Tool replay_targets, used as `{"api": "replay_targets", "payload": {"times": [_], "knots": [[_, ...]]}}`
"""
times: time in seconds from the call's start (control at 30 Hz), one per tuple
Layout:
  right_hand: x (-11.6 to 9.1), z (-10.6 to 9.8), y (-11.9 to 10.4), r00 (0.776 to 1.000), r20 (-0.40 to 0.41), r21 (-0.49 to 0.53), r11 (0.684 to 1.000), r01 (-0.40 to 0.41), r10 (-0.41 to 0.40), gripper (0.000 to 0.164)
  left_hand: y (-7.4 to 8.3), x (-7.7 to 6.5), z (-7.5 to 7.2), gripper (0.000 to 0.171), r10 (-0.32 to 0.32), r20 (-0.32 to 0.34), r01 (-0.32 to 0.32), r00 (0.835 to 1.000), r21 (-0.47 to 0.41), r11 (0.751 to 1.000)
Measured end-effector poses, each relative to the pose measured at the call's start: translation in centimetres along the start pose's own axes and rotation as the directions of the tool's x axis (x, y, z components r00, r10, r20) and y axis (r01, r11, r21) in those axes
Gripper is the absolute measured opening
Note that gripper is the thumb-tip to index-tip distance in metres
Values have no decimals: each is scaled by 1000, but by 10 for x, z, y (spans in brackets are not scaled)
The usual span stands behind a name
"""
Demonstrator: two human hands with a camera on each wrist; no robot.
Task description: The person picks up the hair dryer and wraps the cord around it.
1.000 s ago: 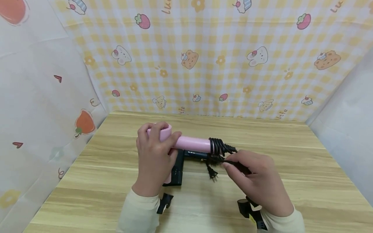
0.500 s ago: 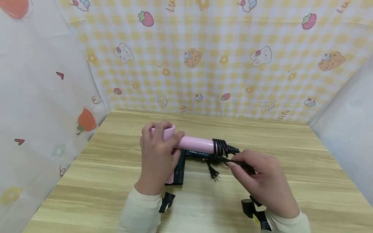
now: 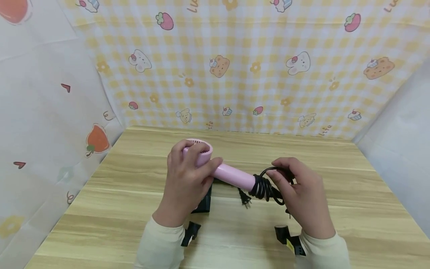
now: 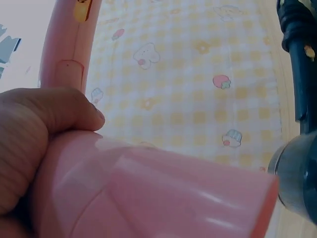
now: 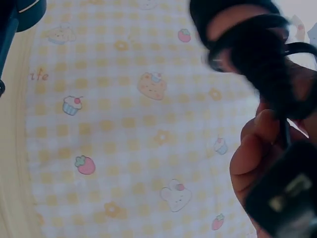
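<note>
My left hand (image 3: 186, 183) grips a pink hair dryer (image 3: 235, 177) round its head, with the handle slanting down to the right. In the left wrist view, the thumb presses where the handle meets the pink barrel (image 4: 188, 178). Several turns of black cord (image 3: 261, 188) are wound round the handle's end. My right hand (image 3: 305, 198) pinches a loop of this cord between thumb and fingers. In the right wrist view, a blurred black plug (image 5: 287, 198) hangs close by that hand's curled fingers (image 5: 247, 158).
Beneath the pink dryer, a dark hair dryer (image 3: 204, 203) lies on the wooden table (image 3: 228, 239), partly hidden by my left hand. Its black two-pin plug (image 3: 245, 198) lies to the right. A checked yellow curtain (image 3: 235, 86) closes off the back.
The pink hair dryer's handle end has tilted down and towards me. My right hand has risen slightly and turned, with the cord now bent in a loop above the handle.
</note>
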State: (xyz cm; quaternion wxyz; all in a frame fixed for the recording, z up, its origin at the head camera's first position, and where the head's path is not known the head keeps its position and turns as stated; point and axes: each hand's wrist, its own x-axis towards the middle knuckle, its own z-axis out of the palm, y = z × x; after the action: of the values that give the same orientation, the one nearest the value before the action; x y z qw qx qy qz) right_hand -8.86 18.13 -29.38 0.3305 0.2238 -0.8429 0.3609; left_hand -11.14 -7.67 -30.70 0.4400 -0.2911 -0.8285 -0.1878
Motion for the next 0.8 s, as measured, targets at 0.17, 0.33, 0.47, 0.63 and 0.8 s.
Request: {"api": "replay_targets", "payload": {"times": [0.17, 0.33, 0.47, 0.63, 0.8], "knots": [[0, 2, 4, 995, 55, 70, 994, -86, 82, 19, -1, 0, -2, 34, 7, -12, -7, 1000, -44, 999], [-2, 2, 8, 963, 149, 158, 956, -249, 226, 11, -2, 1, -2, 35, 16, -46, -21, 999, -108, 994], [-2, 5, 10, 949, 196, 220, 932, -289, 248, 9, -1, 2, -4, 35, 12, -51, -19, 999, -148, 989], [-1, 14, 12, 948, 267, 222, 946, -238, 175, 10, 0, 4, -7, 31, -24, -50, 16, 998, -140, 990], [-3, 21, 11, 949, 303, 195, 970, -144, 80, 29, -2, 5, -9, 28, -62, -73, 54, 995, -109, 993]]}}
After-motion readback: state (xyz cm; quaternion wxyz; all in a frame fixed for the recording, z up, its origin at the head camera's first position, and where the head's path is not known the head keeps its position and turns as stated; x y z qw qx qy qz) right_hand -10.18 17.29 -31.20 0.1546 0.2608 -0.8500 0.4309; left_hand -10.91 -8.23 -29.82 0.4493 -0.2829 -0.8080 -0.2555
